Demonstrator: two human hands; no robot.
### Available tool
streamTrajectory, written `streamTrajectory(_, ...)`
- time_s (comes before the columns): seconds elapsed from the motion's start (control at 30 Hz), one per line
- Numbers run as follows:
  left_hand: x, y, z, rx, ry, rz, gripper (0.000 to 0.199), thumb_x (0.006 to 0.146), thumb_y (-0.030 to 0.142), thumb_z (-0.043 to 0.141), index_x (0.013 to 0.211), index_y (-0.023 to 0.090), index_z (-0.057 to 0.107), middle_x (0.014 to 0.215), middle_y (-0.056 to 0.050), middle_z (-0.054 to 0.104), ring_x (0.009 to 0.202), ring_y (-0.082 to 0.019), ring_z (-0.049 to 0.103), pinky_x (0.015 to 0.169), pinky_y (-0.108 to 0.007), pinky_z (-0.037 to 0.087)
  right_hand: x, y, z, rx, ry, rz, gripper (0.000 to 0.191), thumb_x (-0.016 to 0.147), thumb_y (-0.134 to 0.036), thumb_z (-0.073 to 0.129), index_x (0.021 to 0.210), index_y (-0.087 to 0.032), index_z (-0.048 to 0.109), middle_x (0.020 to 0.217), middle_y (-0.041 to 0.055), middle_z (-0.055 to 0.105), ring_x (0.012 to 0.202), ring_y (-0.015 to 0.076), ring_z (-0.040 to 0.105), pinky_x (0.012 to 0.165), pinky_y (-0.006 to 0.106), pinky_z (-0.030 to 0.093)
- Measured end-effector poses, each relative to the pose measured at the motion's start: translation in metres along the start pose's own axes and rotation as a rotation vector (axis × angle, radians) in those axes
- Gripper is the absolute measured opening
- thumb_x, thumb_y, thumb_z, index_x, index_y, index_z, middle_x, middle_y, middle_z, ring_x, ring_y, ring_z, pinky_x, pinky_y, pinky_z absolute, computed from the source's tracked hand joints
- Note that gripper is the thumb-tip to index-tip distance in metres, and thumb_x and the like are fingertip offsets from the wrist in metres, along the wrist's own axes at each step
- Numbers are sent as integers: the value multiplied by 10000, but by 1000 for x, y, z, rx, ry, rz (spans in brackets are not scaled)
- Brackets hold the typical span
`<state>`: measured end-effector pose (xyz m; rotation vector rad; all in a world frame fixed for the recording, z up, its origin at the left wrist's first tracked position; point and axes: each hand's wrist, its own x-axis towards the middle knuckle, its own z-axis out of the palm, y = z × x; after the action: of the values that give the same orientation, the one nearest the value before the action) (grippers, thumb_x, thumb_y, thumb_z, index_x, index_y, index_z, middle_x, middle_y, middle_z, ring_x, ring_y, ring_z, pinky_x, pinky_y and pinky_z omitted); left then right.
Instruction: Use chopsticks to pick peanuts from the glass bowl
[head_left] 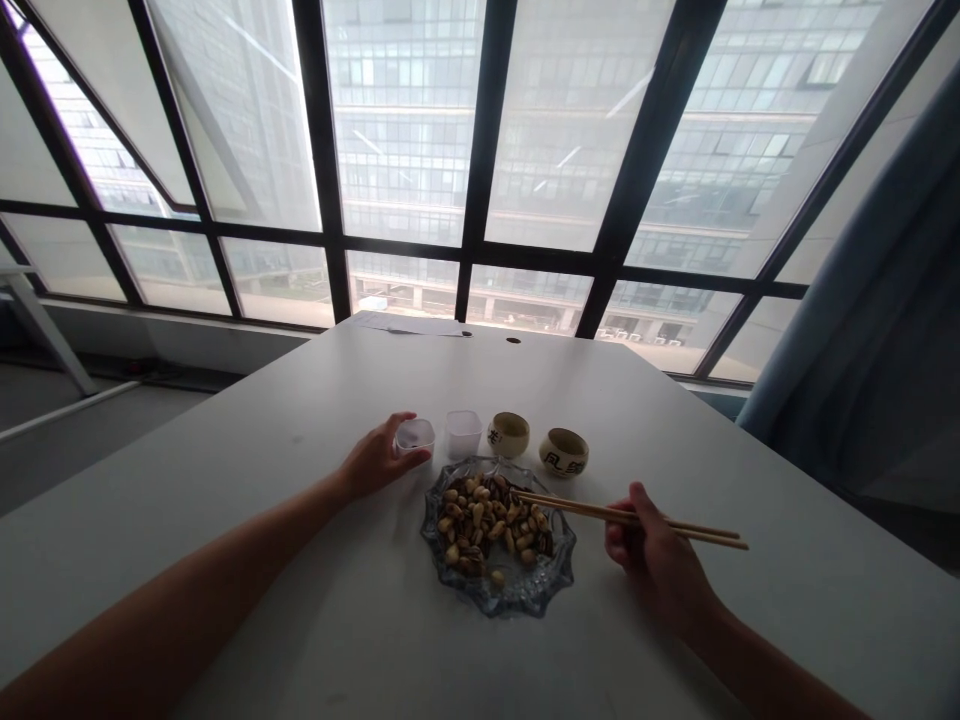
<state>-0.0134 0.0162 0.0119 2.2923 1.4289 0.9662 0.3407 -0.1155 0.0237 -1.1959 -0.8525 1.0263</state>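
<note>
My left hand (379, 460) curls its thumb and fingers around a small translucent plastic cup (417, 450), which stands on the table with something small and dark inside. In my right hand (656, 560) is a pair of wooden chopsticks (581, 508). Their tips reach over a scalloped glass dish (517, 600) and meet the pile of mixed nuts (476, 515) in it; whether a nut is pinched I cannot tell. Behind the dish stand a second translucent cup (463, 440) and two cream ceramic cups, one near the middle (508, 440) and one farther right (562, 458), both with dark characters.
All of this rests on a long white table (315, 590). White paper (409, 325) lies at its far end, close to a dark round hole (513, 341). Beyond are black-framed windows (405, 250), with a blue curtain (862, 270) at the right.
</note>
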Motion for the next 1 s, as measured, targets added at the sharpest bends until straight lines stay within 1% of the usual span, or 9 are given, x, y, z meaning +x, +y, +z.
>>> streamTrajectory(0.3, 0, 1, 1, 24, -6, 1, 767, 784, 691, 587, 1314, 144, 497, 769, -50, 679, 710, -238, 661, 663, -328, 491, -9, 2, 12, 136, 58, 120, 451, 721, -612, 753, 647, -189, 615, 489, 18, 579, 414, 131, 502, 352, 245, 421)
streamTrajectory(0.43, -1, 0, 2, 30, 6, 11, 735, 793, 672, 592, 1310, 158, 499, 768, -43, 678, 710, -229, 657, 671, -325, 490, -12, 2, 12, 113, 46, 80, 472, 715, -626, 753, 656, -177, 621, 487, 24, 593, 401, 130, 521, 355, 239, 431)
streamTrajectory(0.5, -1, 2, 2, 21, 9, 5, 730, 788, 669, 594, 1301, 158, 506, 762, -42, 677, 707, -230, 655, 679, -331, 491, -14, 3, 10, 47, 13, -60, 505, 753, -661, 700, 665, -169, 626, 479, 32, 597, 380, 141, 533, 344, 246, 426)
streamTrajectory(0.6, -1, 4, 1, -2, 7, -6, 740, 774, 671, 595, 1291, 148, 512, 744, -41, 675, 692, -235, 654, 689, -343, 493, -18, 4, 4, -145, -96, -450, 471, 916, -586, 552, 713, -169, 636, 481, 30, 602, 377, 147, 558, 360, 246, 443)
streamTrajectory(0.67, -1, 5, 0, -6, 0, -10, 738, 775, 664, 596, 1293, 146, 509, 742, -42, 677, 691, -236, 656, 697, -347, 494, -22, 0, 1, -337, -253, -806, 380, 1000, -443, 478, 785, -175, 642, 540, 28, 625, 430, 137, 587, 415, 235, 469)
streamTrajectory(0.73, -1, 5, 0, 3, -8, -12, 736, 778, 659, 598, 1298, 145, 505, 750, -46, 679, 701, -239, 659, 704, -349, 496, -28, -8, 1, -557, -473, -1184, 306, 1027, -354, 437, 879, -176, 637, 615, 39, 644, 494, 136, 599, 474, 240, 483)
streamTrajectory(0.8, -1, 4, 0, 17, -17, -17, 742, 784, 660, 593, 1306, 140, 498, 761, -53, 680, 716, -243, 663, 706, -350, 496, -35, -18, 4, -735, -651, -1447, 291, 1043, -338, 394, 964, -160, 611, 634, 51, 642, 522, 148, 586, 513, 264, 487)
streamTrajectory(0.87, -1, 4, 0, 25, -21, -18, 746, 791, 661, 584, 1313, 136, 490, 771, -59, 681, 729, -246, 667, 706, -349, 497, -41, -26, 9, -811, -731, -1553, 298, 1052, -336, 361, 1020, -141, 584, 624, 53, 633, 526, 157, 572, 520, 280, 477)
streamTrajectory(1.0, -1, 3, 1, 19, -5, 0, 718, 796, 644, 592, 1306, 148, 496, 777, -55, 686, 732, -242, 670, 703, -346, 500, -46, -30, 14, -795, -751, -1574, 296, 1052, -328, 362, 1040, -127, 579, 608, 49, 625, 521, 160, 566, 517, 286, 473)
